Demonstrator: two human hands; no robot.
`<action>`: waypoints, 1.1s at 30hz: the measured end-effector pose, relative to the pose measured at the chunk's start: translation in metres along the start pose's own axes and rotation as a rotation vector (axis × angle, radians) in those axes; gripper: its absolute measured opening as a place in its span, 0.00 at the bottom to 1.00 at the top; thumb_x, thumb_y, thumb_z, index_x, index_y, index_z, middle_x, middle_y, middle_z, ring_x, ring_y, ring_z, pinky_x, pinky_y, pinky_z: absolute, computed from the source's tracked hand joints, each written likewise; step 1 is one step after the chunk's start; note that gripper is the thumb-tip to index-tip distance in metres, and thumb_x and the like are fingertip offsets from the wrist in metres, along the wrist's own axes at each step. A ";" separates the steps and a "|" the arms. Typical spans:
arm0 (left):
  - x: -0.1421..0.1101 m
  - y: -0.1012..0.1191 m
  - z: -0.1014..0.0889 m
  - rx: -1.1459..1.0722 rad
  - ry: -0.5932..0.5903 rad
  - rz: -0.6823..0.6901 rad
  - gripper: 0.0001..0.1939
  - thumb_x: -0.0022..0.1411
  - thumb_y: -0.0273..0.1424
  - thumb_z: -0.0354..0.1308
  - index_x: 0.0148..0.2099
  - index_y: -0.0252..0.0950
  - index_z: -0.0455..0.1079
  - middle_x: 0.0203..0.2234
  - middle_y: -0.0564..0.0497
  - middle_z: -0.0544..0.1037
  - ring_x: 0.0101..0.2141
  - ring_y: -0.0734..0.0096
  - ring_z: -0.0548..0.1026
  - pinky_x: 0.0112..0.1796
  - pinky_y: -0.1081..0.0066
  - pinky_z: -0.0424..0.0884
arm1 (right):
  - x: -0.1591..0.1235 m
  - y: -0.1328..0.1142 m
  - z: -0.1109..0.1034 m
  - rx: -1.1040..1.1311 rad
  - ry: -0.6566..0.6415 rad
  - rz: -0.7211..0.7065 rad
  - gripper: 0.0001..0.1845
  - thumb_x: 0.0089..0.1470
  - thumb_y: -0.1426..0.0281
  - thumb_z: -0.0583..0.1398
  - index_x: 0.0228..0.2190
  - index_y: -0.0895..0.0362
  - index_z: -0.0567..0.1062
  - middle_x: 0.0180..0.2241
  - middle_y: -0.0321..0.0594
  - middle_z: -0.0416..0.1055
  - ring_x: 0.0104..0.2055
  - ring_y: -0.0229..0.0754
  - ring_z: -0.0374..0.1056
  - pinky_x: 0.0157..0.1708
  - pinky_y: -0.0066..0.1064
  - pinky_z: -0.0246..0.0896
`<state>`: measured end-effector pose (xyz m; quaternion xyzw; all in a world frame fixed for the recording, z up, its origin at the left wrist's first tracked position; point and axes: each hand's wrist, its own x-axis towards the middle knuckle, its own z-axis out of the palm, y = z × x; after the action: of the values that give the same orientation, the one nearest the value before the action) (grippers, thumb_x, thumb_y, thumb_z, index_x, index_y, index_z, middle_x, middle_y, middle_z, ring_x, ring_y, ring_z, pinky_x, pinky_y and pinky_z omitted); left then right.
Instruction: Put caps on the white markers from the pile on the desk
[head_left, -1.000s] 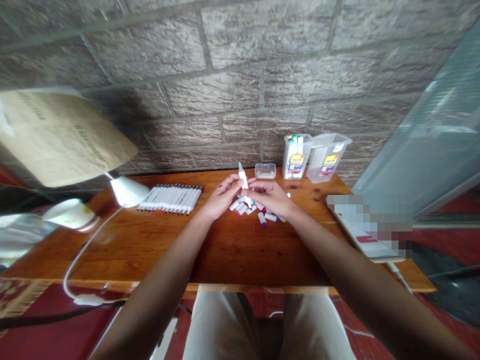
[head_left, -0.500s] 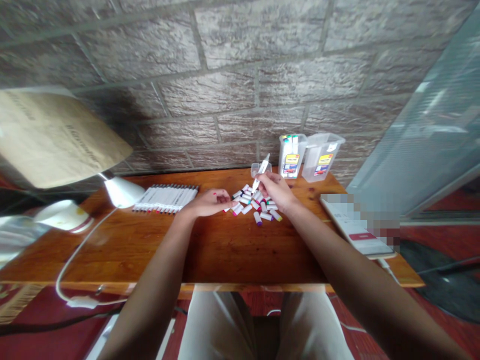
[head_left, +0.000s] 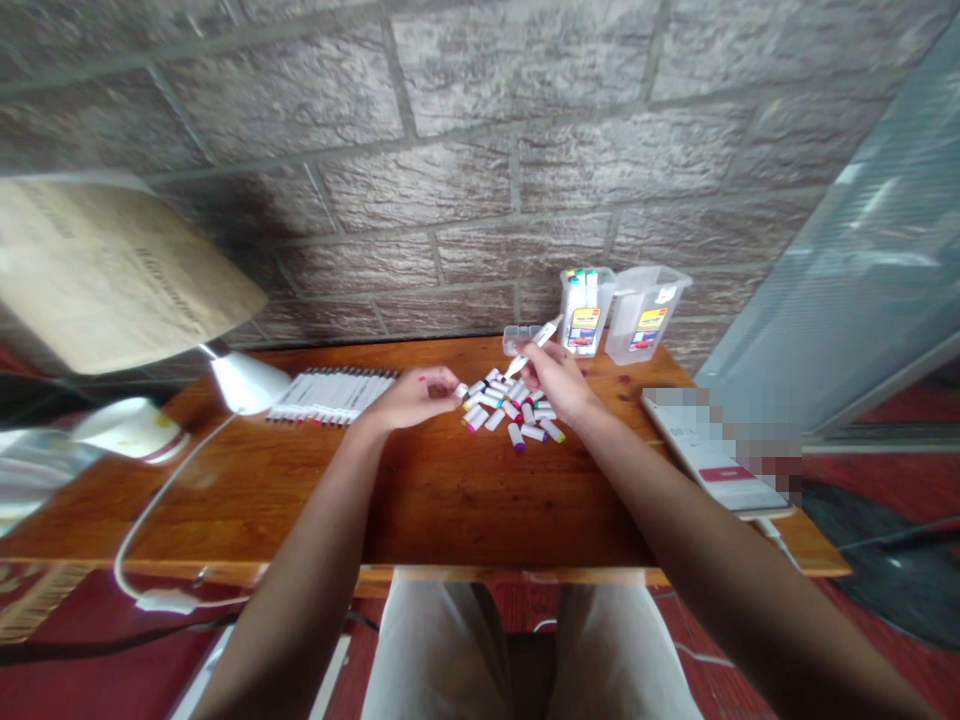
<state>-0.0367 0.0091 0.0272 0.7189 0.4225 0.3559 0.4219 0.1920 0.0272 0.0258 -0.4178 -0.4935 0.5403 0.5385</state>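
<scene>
Between the fingers of my right hand [head_left: 559, 378] is a white marker [head_left: 534, 348] without a cap, tilted with its upper end to the right. My left hand [head_left: 420, 397] pinches a small white marker cap [head_left: 462, 391] at the left edge of the heap. The loose marker caps [head_left: 495, 419], white with coloured ends, lie scattered on the wooden table between and below my hands. Left of my left hand, a row of white markers [head_left: 326, 396] lies side by side, partly covered by that hand.
Behind the caps stand a small clear box [head_left: 514, 338], a clear container with markers [head_left: 585, 312] and another clear container [head_left: 645, 318]. A tablet [head_left: 720, 455] lies at the right. A lamp [head_left: 244, 383], its white cable and a paper cup [head_left: 133, 430] stand at the left.
My left hand has picked up a cap from the heap's left side and lifted slightly. The marker in my right hand has tilted further to the right.
</scene>
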 end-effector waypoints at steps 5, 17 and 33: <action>0.003 0.007 0.015 -0.159 0.146 0.096 0.13 0.50 0.35 0.71 0.35 0.35 0.74 0.31 0.48 0.80 0.33 0.68 0.77 0.37 0.70 0.71 | -0.001 -0.002 0.001 0.033 -0.022 -0.099 0.13 0.46 0.60 0.62 0.21 0.55 0.68 0.15 0.29 0.59 0.15 0.30 0.50 0.16 0.25 0.41; 0.012 -0.013 0.021 -0.004 0.256 0.213 0.12 0.52 0.36 0.70 0.38 0.35 0.79 0.34 0.48 0.81 0.33 0.69 0.75 0.37 0.72 0.69 | -0.016 -0.009 0.006 -0.085 -0.080 -0.315 0.10 0.49 0.63 0.62 0.33 0.56 0.76 0.27 0.35 0.73 0.26 0.35 0.65 0.25 0.27 0.59; 0.015 -0.023 0.020 0.148 0.269 0.320 0.12 0.57 0.38 0.66 0.37 0.35 0.74 0.32 0.51 0.79 0.32 0.73 0.75 0.36 0.74 0.70 | -0.015 0.008 0.005 -0.280 -0.198 -0.449 0.10 0.54 0.64 0.62 0.38 0.54 0.78 0.36 0.40 0.78 0.38 0.44 0.73 0.38 0.35 0.69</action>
<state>-0.0206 0.0235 0.0010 0.7518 0.3803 0.4792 0.2460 0.1864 0.0125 0.0179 -0.3134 -0.6936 0.3724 0.5311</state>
